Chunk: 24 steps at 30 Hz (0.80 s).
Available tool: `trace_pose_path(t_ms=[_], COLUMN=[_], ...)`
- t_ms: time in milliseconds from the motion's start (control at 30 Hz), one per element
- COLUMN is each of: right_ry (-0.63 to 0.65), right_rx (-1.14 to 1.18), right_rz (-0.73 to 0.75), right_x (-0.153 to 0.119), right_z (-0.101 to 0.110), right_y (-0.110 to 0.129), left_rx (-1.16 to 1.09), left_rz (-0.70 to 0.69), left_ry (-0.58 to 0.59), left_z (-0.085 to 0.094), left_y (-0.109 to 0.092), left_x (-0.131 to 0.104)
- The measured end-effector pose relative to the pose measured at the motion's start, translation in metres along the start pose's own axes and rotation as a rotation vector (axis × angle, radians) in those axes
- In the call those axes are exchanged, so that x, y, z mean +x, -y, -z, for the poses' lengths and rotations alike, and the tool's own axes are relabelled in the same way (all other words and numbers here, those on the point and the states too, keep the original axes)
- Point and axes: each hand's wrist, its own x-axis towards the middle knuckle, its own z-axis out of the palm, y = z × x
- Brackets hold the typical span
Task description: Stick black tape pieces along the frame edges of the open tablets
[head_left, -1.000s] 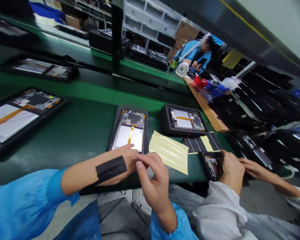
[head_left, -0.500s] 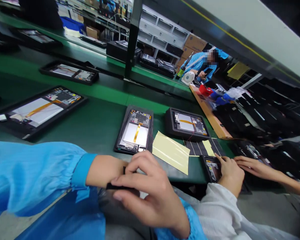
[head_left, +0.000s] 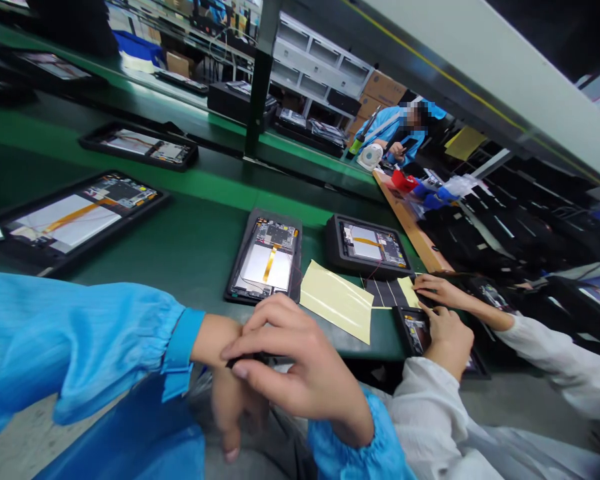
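Note:
My right hand (head_left: 300, 363) reaches across my left wrist, its thumb and fingers closed on a black wristband (head_left: 250, 360). Most of the band is hidden under those fingers. My left hand (head_left: 237, 407) hangs below, over my lap, fingers loosely extended downward and partly blurred; nothing shows in it. Just beyond both hands, an opened tablet (head_left: 267, 263) with a silvery battery and an orange ribbon cable lies on the green bench. Beside it is a pale yellow sheet (head_left: 336, 303).
Another opened tablet (head_left: 375, 243) rests in a black foam block. To the left lie more open tablets (head_left: 80, 213) in black trays. At right, a co-worker's hands (head_left: 447, 333) work over a small black tray and dark strips. A metal post (head_left: 260, 80) stands behind.
My left hand has dropped lower and shows below the right one. My right hand stays at the wristband. The co-worker's far hand has moved left onto the yellow piece by the dark strips.

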Motion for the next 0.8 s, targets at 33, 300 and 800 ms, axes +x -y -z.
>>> trace_pose_path(t_ms=[33,300,800], right_ry=[0.016,0.087,-0.279], right_rx=[0.0,0.102,0.547], right_rz=[0.004,0.093,-0.019], right_x=[0.001,0.002,-0.002], right_z=[0.001,0.005,0.003], right_y=[-0.002,-0.013,-0.024], left_rx=[-0.138,-1.022,-1.372], left_rz=[-0.159,-0.562,-0.646], left_ry=[0.047,0.412,0.617], left_z=[0.005,0.018,0.009], left_y=[0.001,0.008,0.004], left_x=[-0.002,0.009,0.024])
